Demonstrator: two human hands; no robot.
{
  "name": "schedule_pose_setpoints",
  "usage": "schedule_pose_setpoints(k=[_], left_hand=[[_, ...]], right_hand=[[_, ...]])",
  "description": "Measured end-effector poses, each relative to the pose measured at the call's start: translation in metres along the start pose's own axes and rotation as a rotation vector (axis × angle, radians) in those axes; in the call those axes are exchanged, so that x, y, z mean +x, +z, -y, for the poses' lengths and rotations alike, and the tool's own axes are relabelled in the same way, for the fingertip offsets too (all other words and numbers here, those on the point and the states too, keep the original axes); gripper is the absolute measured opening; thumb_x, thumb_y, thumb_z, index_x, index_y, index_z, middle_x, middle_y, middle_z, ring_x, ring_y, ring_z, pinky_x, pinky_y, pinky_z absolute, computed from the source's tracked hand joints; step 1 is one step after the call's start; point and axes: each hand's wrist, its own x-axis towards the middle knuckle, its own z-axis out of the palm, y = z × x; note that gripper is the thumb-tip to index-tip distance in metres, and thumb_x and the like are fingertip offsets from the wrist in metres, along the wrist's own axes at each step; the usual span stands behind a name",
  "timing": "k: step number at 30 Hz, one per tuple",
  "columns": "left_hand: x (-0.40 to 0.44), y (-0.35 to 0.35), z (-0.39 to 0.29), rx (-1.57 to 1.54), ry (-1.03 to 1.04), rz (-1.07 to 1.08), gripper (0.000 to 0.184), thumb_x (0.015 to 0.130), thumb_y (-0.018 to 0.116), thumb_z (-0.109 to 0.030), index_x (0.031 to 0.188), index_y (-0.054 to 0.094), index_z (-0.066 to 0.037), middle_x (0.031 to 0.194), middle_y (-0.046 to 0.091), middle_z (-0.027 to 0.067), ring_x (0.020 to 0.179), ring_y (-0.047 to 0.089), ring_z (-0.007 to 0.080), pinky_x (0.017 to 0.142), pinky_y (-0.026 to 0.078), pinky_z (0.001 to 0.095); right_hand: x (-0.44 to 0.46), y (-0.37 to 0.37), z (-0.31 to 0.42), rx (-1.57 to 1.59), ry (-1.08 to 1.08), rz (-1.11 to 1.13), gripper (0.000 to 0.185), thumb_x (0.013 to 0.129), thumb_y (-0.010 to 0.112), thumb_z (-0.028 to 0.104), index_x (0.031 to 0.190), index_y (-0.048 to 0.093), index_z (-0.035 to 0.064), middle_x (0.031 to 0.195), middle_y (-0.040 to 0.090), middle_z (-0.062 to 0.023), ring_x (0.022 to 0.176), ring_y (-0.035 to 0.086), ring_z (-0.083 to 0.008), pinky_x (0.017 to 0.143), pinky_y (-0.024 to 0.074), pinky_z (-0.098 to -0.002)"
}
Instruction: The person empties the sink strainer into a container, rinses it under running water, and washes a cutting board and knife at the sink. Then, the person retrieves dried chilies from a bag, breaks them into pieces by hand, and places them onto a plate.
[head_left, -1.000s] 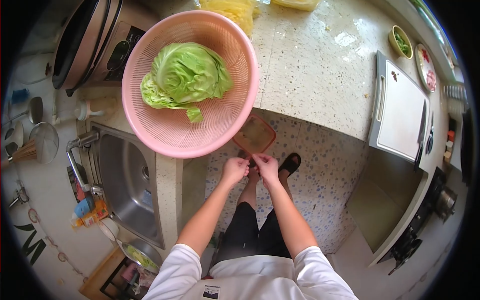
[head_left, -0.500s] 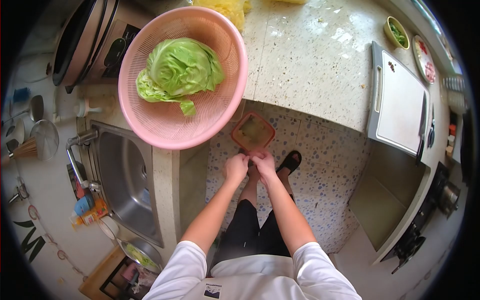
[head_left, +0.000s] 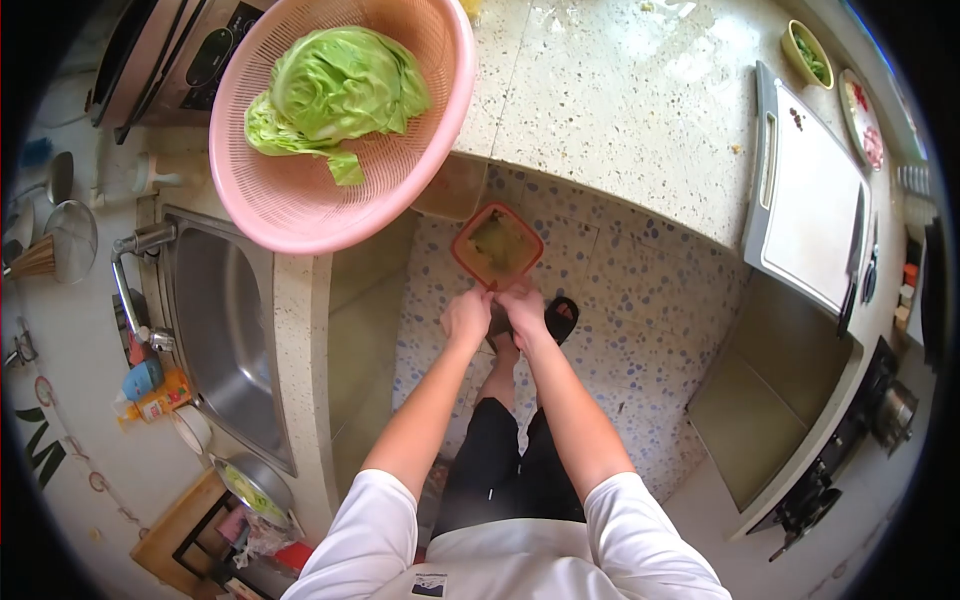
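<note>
Two bare hands, brought together low in front of your body. Left arm: reaching forward and slightly inward, elbow nearly straight, white sleeve above it. Left hand: back facing up, fingers curled in, a narrow grip; whether it pinches anything, you cannot tell from this view. Right arm: mirrored, angled inward from the other sleeve. Right hand: fingers bent toward the left hand's, blurred; how wide they stand or what they hold, you cannot tell. Fingertips of both meet, or nearly meet, at your midline.

One red-rimmed container: open top, roughly square with rounded corners, low over the speckled floor, just beyond your fingers. Set cornerwise, one corner points back toward you; no clear long axis. Contact with your hands cannot be told.

One pink colander: ahead and to your left, on the counter by the sink. Inside, one green cabbage: long axis running roughly left to right, a loose leaf pointing back toward you.

One white cutting board: to your right, on the counter.
</note>
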Motion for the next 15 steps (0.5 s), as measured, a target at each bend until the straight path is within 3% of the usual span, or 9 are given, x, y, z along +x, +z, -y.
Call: schedule_pose_setpoints(k=[3,6,9,12,15], left_hand=[[-0.001,-0.002,-0.002,-0.016,-0.001,0.005,0.027,0.097,0.059,-0.036,0.103,0.074,-0.015,0.096,0.073,0.0164,0.093,0.069,0.0394,0.080,0.054,0.0498],[-0.007,-0.007,-0.005,-0.048,-0.034,0.042,0.025,0.097,0.059,-0.035,0.103,0.073,-0.014,0.098,0.073,0.0147,0.094,0.069,0.0384,0.080,0.054,0.0496],[-0.007,-0.001,0.003,-0.050,-0.018,-0.018,0.028,0.096,0.061,-0.036,0.101,0.074,-0.012,0.102,0.072,0.0160,0.095,0.068,0.0391,0.082,0.054,0.0495],[-0.009,0.003,0.011,-0.049,0.028,-0.053,0.028,0.095,0.062,-0.035,0.099,0.073,-0.010,0.105,0.071,0.0152,0.097,0.067,0.0384,0.083,0.053,0.0490],[-0.009,0.004,0.015,-0.066,0.052,-0.052,0.028,0.095,0.061,-0.035,0.099,0.072,-0.010,0.105,0.071,0.0143,0.097,0.067,0.0383,0.083,0.053,0.0488]], right_hand=[[-0.018,0.010,0.024,0.081,0.001,-0.061,0.058,0.084,0.067,-0.003,0.139,0.050,0.0017,0.113,0.068,-0.0105,0.106,0.065,-0.0207,0.089,0.0517,-0.0311],[-0.023,0.013,0.031,0.025,0.048,-0.147,0.055,0.085,0.062,-0.008,0.137,0.048,0.0018,0.107,0.067,-0.0101,0.094,0.066,-0.0182,0.075,0.0517,-0.0285],[-0.021,0.015,0.019,0.191,0.026,-0.055,0.062,0.086,0.061,-0.008,0.144,0.043,0.0051,0.105,0.068,-0.0092,0.094,0.066,-0.0183,0.074,0.0518,-0.0282],[-0.021,0.012,0.015,0.114,0.035,-0.082,0.068,0.088,0.062,-0.007,0.150,0.037,0.0050,0.106,0.068,-0.0101,0.093,0.065,-0.0183,0.076,0.0518,-0.0287],[-0.028,0.010,0.014,0.237,-0.001,0.039,0.070,0.089,0.063,-0.005,0.151,0.034,0.0029,0.107,0.068,-0.0104,0.093,0.065,-0.0172,0.076,0.0515,-0.0289]])
